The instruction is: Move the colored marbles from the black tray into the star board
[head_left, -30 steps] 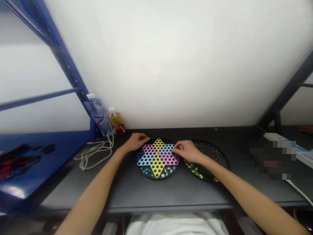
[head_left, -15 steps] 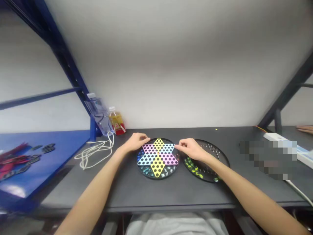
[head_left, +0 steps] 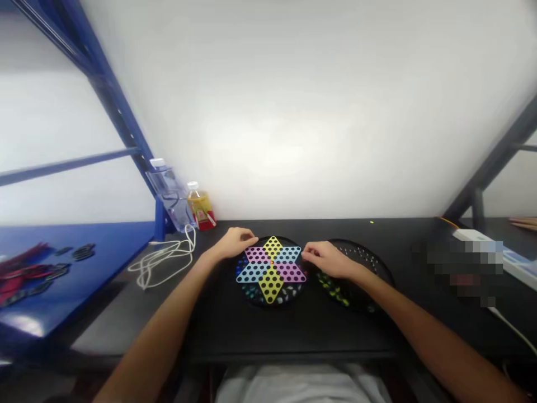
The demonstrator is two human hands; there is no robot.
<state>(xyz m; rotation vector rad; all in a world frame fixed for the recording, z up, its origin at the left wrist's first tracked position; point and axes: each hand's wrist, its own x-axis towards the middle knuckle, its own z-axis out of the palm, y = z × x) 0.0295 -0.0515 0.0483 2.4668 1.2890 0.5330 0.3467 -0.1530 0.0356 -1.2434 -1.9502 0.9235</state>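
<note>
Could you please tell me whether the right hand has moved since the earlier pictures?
Yes, the right hand has shifted rightward, away from the Chinese checkers board.

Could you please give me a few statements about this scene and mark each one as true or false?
1. The left hand rests at the upper-left edge of the Chinese checkers board. True.
2. The right hand is gripping the bottle of amber drink. False: it is over the left edge of the second round board, and the bottle stands well off to the left.
3. A white cable lies in loose loops on the table, left of the boards. True.
4. The second round board holds no marbles. False: yellow-green marbles lie on it.
</note>
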